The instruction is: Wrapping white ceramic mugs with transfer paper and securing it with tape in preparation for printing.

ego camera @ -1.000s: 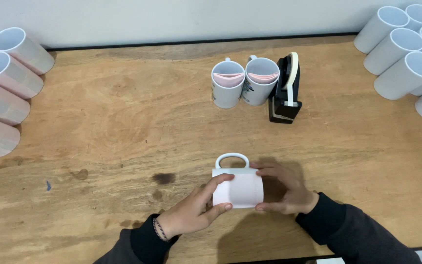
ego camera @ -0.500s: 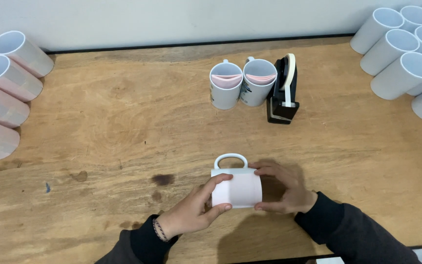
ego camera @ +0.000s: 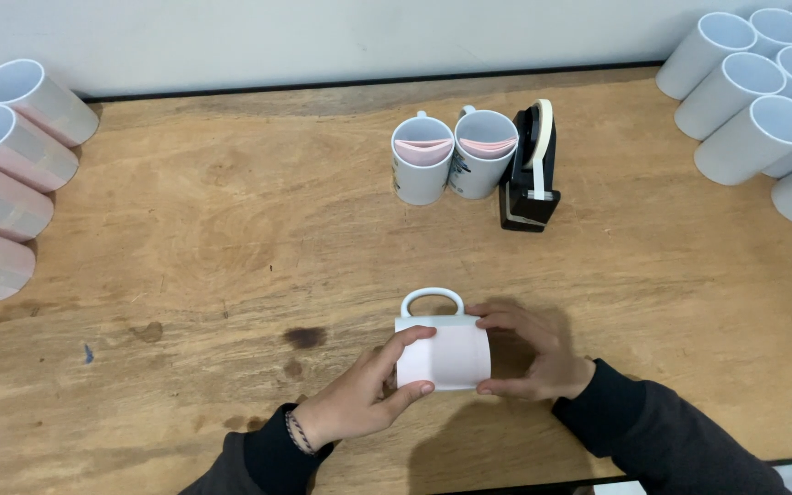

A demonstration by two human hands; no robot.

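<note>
White ceramic mug (ego camera: 442, 346), wrapped in a pale pink paper sheet, lies on its side near the front edge of the worn wooden desk (ego camera: 231, 238), its handle pointing away from us. We hold it between both hands: our left hand (ego camera: 368, 394) curls around its left end with thumb and fingers pressed against the paper, and our right hand (ego camera: 533, 353) clasps the right end, fingertips on the wrap.

Further back, near the middle of the desk, two upright white mugs with pink paper tucked inside (ego camera: 456, 156) stand touching each other. Just to their right sits a black tape dispenser carrying a roll of pale tape (ego camera: 532, 174).

Along the left edge lies a row of mugs wrapped in pinkish paper (ego camera: 6, 174), on their sides, openings toward the wall. At the far right corner a cluster of plain white mugs (ego camera: 763, 101) lies stacked together.
</note>
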